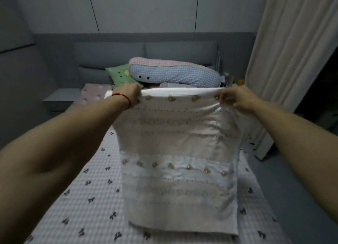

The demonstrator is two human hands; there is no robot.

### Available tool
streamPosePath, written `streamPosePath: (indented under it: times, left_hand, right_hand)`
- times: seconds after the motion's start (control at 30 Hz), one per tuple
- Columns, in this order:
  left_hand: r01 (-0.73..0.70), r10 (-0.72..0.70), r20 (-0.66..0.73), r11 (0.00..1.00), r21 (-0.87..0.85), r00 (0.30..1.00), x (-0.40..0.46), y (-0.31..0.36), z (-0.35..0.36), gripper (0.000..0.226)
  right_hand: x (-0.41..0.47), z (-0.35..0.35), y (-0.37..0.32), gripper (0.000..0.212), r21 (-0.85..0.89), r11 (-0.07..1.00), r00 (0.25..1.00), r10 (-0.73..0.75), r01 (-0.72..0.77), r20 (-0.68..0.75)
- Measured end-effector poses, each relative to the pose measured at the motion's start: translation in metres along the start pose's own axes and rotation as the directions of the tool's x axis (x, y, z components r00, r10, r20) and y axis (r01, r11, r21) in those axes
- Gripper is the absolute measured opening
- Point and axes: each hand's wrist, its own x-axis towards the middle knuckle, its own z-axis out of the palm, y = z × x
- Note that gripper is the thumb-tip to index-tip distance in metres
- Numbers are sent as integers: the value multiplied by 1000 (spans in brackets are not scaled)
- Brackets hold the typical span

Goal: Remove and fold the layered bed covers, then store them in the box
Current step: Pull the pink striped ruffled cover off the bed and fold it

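Both arms are stretched out over the bed [91, 198], and each hand has closed its fingers on the top edge of a pale bed cover [179, 152], holding it up so it hangs in front of the person. The left hand [130, 94], with a red string bracelet [124, 97] at the wrist, pinches the upper left corner; the right hand [233, 97] pinches the upper right corner, its fingers [222, 99] curled tight into the cloth. The cover looks folded over on itself, patterned with rows of small brownish motifs and dotted lines, and its lower edge rests on the checked sheet printed with dark bows. Beyond the held edge, near the grey headboard [146, 51], lie a long blue-and-pink checked pillow [175, 72] with two dark eyes and a green cushion [120, 75] just beside it. A pale curtain [292, 42] hangs on the right.
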Motion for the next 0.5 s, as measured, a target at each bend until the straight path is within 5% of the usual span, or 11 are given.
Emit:
streamPosePath:
  times: [0.13, 0.27, 0.37, 0.5]
  left_hand:
    - [-12, 10, -290, 1000, -5, 957, 5, 0, -19, 22]
    - [-56, 79, -450, 996, 64, 890, -21, -7, -14, 26]
    - [-174, 187, -411, 982, 68, 892, -71, -11, 33, 23]
    - [-118, 121, -121, 992, 37, 985, -158, -17, 155, 25]
  right_hand:
    - [22, -4, 25, 62, -206, 978, 978, -73, 32, -193]
    - [3, 0, 16, 51, -221, 974, 962, -108, 52, -250]
    - [-43, 31, 6, 36, -186, 983, 997, -9, -7, -83]
    - [-131, 115, -16, 31, -134, 990, 997, -20, 31, 81]
